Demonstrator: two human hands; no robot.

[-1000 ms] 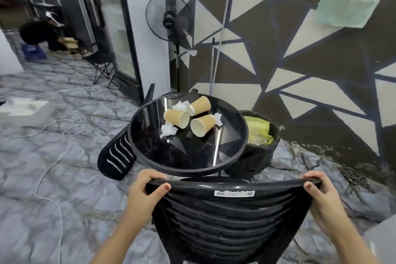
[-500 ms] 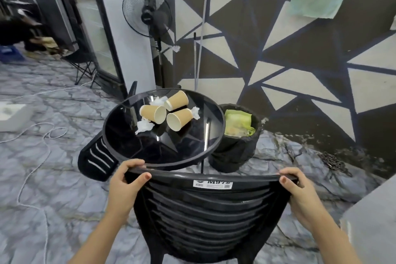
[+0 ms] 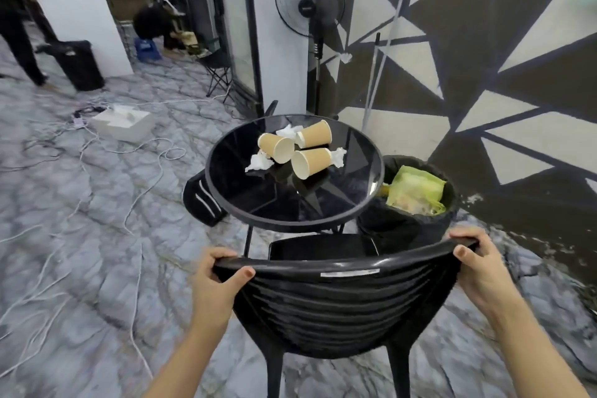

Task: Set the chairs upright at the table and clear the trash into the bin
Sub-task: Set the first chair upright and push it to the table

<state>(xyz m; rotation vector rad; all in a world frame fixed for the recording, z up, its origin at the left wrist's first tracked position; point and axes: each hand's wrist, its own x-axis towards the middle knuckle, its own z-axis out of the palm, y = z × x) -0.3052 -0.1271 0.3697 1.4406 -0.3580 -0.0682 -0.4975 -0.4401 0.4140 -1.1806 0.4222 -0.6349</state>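
I grip the curved top rail of the black slatted plastic chair (image 3: pixel 336 304) with both hands, my left hand (image 3: pixel 214 287) and right hand (image 3: pixel 481 271) each curled over it, thumbs on my side. It stands upright just short of the round black glass table (image 3: pixel 368 191). To seat it well I should push evenly, keeping the legs flat and the seat clear of the table's legs. Three tan paper cups (image 3: pixel 298 150) and crumpled white tissues (image 3: pixel 258 163) lie on top; the black lined bin (image 3: pixel 407 226) stands beside the table.
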